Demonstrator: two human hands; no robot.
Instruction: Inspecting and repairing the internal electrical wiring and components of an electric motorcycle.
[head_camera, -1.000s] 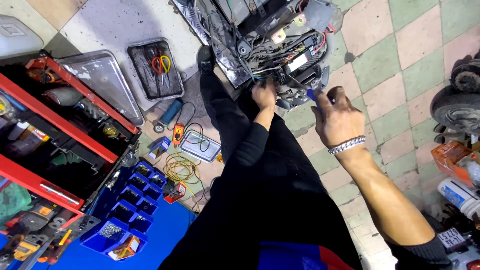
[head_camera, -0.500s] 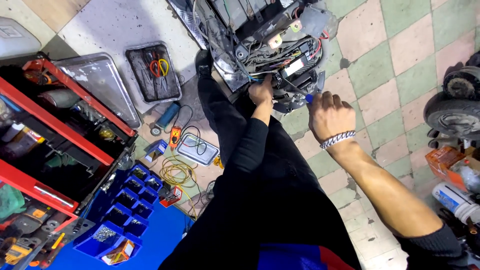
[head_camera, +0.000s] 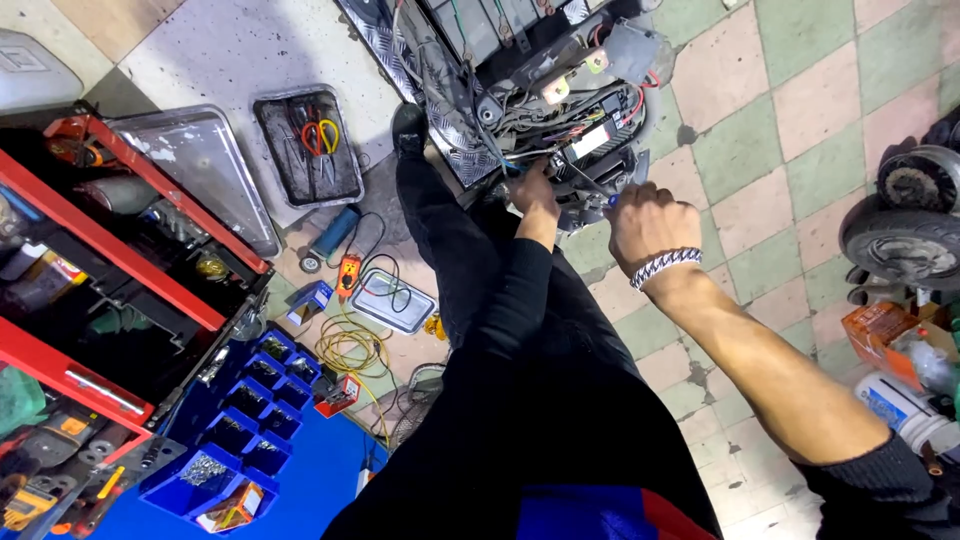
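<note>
Work: wiring job on an opened scooter body (head_camera: 540, 80), panels off, bundle of red, black and blue wires (head_camera: 560, 140) exposed and loose.
Left hand (head_camera: 533, 190): pressed into the wire bundle at the lower edge of the opened body; fingers buried among the cables, whether pinching one or only touching cannot be told.
Right hand (head_camera: 652, 222): fist clenched around a thin tool with a blue handle (head_camera: 613, 199), tip aimed at the same spot, just beside the left hand.
Progress: covers removed and wiring laid bare, judged mid-way; cables not yet tidied, panels not refitted.
Floor: green and cream chequered tiles (head_camera: 800, 90), worn and stained; metal tray of pliers and cutters (head_camera: 308, 148), yellow coiled wire (head_camera: 350, 350), small orange meter (head_camera: 348, 275) lying about.
Surroundings: red tool chest (head_camera: 120, 260) open at left, blue parts bins (head_camera: 250, 420) below it, loose wheels (head_camera: 905, 235) at right.
</note>
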